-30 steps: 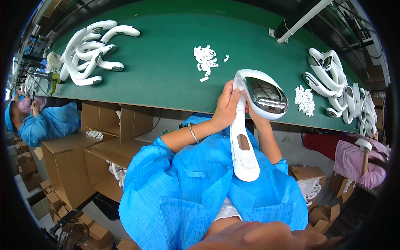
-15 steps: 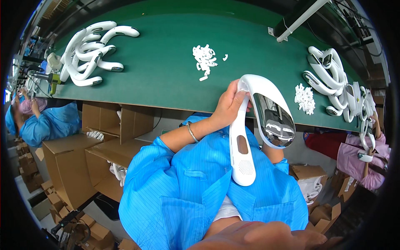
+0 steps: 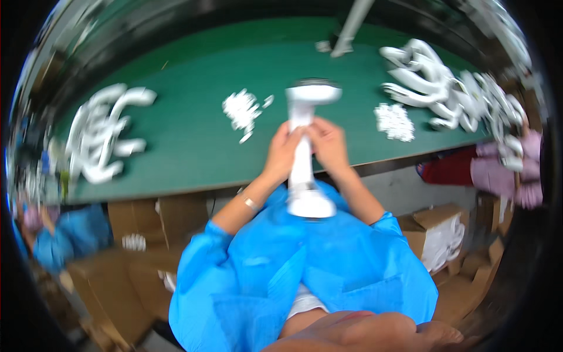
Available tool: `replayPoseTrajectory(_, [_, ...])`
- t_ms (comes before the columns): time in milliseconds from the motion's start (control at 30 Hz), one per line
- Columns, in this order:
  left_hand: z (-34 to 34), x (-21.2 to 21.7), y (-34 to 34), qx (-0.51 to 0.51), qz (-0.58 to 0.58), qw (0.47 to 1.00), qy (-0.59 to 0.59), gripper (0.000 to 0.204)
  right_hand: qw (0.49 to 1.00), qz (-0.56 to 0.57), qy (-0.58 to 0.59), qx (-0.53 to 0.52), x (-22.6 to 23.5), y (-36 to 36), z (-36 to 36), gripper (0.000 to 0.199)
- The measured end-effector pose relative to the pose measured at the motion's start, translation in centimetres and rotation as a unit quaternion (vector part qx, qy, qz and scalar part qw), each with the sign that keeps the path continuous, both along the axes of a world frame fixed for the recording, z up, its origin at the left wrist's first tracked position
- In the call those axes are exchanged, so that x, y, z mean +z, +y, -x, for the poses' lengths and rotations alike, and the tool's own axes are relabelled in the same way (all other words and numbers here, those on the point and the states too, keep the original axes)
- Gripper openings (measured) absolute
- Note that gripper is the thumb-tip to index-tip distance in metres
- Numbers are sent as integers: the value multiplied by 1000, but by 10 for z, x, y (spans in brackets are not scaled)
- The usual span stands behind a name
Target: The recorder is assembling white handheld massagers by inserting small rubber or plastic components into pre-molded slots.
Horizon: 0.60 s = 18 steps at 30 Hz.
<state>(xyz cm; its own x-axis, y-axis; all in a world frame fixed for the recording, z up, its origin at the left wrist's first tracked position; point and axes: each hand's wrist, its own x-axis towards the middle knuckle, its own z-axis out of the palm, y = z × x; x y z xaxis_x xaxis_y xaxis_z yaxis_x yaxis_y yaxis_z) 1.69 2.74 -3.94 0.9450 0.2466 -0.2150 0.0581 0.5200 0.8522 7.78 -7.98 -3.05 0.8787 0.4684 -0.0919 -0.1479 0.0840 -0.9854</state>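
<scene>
In front of my chest, near the table's front edge, I hold a white curved neck massager (image 3: 302, 164). One broad end points to the far side of the table and the other toward my body. My left hand (image 3: 281, 154) is closed on its middle from the left. From the right, my right hand (image 3: 329, 145) grips the same part, its fingers close to the left hand's. Motion blurs the massager, so its surface details do not show. Beyond it on the table lies a heap of small white parts (image 3: 239, 110), with a second small-parts heap (image 3: 394, 123) to the right.
More white curved massagers (image 3: 101, 135) lie on the green table (image 3: 182, 146) at left, and a larger pile (image 3: 428, 85) lies at right. A pale post (image 3: 353, 26) stands at the back. Cardboard boxes (image 3: 117, 287) are below; co-workers (image 3: 73, 234) sit at both sides.
The massager has turned from showing its shiny oval face to standing roughly edge-on. My right hand, mostly hidden before, now shows beside the left. The whole view has shifted and blurred.
</scene>
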Motion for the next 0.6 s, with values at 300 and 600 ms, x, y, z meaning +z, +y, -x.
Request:
replayPoseTrajectory(300, [-69, 45, -26, -36, 46, 996, -74, 28, 905, -193, 326, 194, 46, -77, 23, 55])
replayPoseTrajectory(600, [-160, 107, -65, -162, -197, 953, -161, 57, 875, -325, 137, -331, 97, -239, -143, 19])
